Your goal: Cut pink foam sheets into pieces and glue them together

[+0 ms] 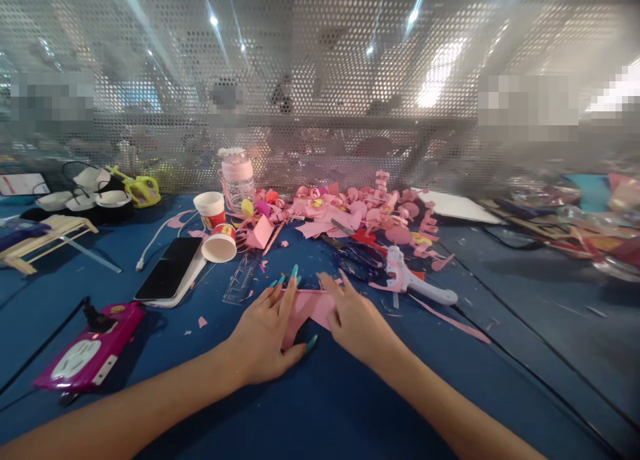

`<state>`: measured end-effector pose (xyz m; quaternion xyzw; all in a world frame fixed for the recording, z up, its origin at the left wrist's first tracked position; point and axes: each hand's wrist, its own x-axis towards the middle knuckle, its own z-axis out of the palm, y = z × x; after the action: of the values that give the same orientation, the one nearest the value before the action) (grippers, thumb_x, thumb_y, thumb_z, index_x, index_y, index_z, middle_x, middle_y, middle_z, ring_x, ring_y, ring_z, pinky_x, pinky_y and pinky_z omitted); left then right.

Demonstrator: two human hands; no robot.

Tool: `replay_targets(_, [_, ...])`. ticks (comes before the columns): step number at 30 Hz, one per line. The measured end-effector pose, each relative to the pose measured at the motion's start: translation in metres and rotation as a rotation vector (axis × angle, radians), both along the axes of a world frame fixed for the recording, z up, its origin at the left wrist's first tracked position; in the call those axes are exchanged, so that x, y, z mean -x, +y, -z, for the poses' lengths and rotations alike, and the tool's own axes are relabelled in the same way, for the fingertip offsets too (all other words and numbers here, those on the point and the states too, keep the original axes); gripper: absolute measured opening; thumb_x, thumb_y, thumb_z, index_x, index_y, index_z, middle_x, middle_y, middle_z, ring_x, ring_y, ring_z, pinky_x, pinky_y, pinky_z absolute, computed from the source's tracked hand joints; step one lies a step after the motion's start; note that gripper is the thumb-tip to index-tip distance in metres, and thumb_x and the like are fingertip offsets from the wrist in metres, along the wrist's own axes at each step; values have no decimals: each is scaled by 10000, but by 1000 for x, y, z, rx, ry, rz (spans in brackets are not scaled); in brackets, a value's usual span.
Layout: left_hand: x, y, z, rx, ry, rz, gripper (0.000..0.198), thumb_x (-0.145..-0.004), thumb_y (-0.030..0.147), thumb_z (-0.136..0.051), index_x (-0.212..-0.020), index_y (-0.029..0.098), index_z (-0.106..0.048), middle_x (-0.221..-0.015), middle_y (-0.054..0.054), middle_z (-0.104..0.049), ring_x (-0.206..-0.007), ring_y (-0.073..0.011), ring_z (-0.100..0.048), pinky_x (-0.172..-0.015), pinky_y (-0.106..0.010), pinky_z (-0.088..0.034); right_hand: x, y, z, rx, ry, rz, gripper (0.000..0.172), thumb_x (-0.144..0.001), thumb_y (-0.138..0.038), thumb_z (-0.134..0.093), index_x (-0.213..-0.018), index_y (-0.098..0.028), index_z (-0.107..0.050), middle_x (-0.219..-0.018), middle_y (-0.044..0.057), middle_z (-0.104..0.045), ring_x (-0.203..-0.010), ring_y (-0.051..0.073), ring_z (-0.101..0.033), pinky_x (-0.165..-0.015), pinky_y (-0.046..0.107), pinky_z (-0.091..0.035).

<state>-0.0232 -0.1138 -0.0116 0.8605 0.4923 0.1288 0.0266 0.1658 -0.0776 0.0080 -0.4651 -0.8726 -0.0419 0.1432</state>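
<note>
A folded piece of pink paper point(311, 308) lies on the blue table between my hands, with a straight top edge and a notch at the bottom. My left hand point(265, 333) presses flat on its left side, fingers stretched forward and thumb spread toward me; its long nails are teal. At the paper's right side is my right hand point(360, 327), its index finger extended along the top edge and the other fingers curled against the paper. Just beyond lie dark-handled scissors point(357, 259) and a white glue gun point(420, 283). A clear ruler point(241, 278) rests left of the paper.
Pink paper cutouts point(360, 210) heap up at the back before a perforated metal screen point(330, 67). To the left are paper cups point(220, 247), a black phone point(170, 270), a pink bottle point(237, 177) and a magenta power strip point(95, 347). A black cord point(530, 373) crosses the right side.
</note>
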Motion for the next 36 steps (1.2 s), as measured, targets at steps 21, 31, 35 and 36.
replay_targets(21, [-1,3,-5,-117,57,-16,649,-867,288,-301,-1373,18,3,-1299,-205,-449,-1173,-271,-456,-959,-405,-356,-128,48,-25,57,-181,309,175,-705,-191,-472,-833,-72,-471,-933,220,-486,-883,293,-486,-741,373,-392])
replay_targets(31, [-1,4,-3,-100,17,-7,676,-842,280,-320,-1367,34,28,-1319,-191,-430,-1194,-266,-435,-982,-419,-323,-100,7,-58,160,164,-11,102,-808,-219,-406,-708,-207,-393,-681,32,-496,-585,148,-464,-549,271,-372])
replay_targets(35, [-1,4,-4,-86,51,-1,673,-832,273,-323,-1362,11,-2,-1309,-209,-435,-1185,-278,-442,-976,-415,-326,-71,0,-48,231,-74,-228,30,-750,-200,-416,-762,-186,-439,-732,44,-521,-578,145,-459,-528,270,-333])
replay_targets(36, [-1,4,-4,-78,60,-5,670,-830,270,-323,-1359,3,-10,-1299,-215,-444,-1183,-280,-444,-975,-416,-326,-65,0,-43,216,-143,-255,78,-736,-201,-422,-801,-176,-457,-753,50,-527,-579,150,-465,-524,275,-323])
